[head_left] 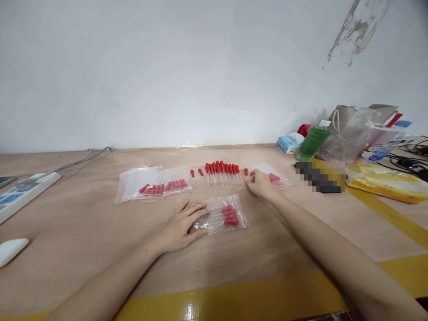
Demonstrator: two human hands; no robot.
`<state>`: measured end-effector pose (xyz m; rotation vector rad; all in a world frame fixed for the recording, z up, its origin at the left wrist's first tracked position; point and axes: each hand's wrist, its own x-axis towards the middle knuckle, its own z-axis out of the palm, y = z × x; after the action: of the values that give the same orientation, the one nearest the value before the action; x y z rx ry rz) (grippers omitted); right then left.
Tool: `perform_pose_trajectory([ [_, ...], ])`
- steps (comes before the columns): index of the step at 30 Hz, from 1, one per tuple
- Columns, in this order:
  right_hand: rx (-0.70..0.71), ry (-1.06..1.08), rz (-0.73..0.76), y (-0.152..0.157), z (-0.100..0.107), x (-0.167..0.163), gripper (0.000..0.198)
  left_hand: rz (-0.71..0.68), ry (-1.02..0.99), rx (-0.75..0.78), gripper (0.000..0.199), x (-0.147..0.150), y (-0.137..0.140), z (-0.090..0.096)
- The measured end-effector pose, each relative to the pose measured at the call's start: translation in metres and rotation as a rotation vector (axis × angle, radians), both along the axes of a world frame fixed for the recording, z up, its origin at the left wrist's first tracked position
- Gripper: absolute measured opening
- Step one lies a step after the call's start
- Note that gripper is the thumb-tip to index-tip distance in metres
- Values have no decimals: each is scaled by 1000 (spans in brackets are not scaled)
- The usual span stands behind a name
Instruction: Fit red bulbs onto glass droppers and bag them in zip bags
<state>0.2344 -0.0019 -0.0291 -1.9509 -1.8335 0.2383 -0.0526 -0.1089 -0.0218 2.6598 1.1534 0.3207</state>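
Observation:
My left hand point(187, 223) lies with its fingers spread, fingertips on the left end of a clear zip bag point(216, 203). Inside that bag are several droppers with red rubber bulbs point(230, 215). Farther right, my right hand point(259, 183) is closed in a pinch at a single dropper point(246, 171), whose red bulb shows beyond the fingers. Between the hands, a row of loose droppers point(222, 168) lies side by side, bulbs toward the wall. Two more droppers point(200, 172) lie apart to the left of the row.
Filled zip bags point(133, 185) overlap at the left, and another bag point(284, 183) lies behind my right hand. A power strip point(30, 191) and a white object point(12, 250) are far left. A green bottle point(313, 141), tissue pack point(288, 143) and yellow packet point(384, 182) stand right.

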Motion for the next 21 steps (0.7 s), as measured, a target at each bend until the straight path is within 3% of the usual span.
perform_pose_trajectory([
  [6,-126,13,-89,35,5,-21,25,7,8,-11,50,0,0,0],
  [9,-124,45,-81,32,12,-22,29,6,15,-19,50,0,1,0],
  [12,-66,110,-40,11,18,-14,49,3,22,-22,50,-1,1,0],
  [13,-45,166,-10,2,17,-10,56,1,23,-22,50,-1,1,0],
  [16,7,645,120,-27,5,-2,65,-5,20,-23,49,-2,2,-1],
  [18,18,885,130,-42,-7,0,69,-12,26,-32,49,-2,3,-2],
  [21,68,1074,87,-54,-21,-1,69,-14,33,-37,49,-1,3,-3],
])
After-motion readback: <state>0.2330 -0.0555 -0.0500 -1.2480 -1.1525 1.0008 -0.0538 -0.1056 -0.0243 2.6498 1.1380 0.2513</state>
